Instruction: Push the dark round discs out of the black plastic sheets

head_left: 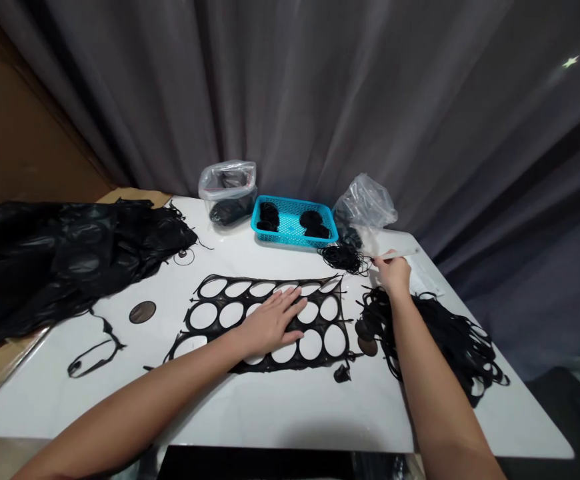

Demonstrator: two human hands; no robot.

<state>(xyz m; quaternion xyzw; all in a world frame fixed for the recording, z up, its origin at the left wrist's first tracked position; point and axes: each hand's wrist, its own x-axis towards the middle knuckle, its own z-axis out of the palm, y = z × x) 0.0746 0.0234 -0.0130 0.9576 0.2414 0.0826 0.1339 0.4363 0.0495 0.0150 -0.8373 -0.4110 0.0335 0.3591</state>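
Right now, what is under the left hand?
The left hand lies flat on a black sheet with round holes, white table showing through. Whatever lies directly under the palm is covered and cannot be seen.

From the head, the view faces forward and down, apparently close behind a white table (280,413).

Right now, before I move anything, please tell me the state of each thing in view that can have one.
Left hand: open, flat on the sheet
Black holed sheet: lying flat, pressed down
Right hand: closed around the stick
White stick: held, tilted
Black strips: loose, tangled heap
Blue basket: holding black discs
Clear zip bag: upright, dark pieces inside
Clear plastic bag: crumpled
Black sheets: heaped
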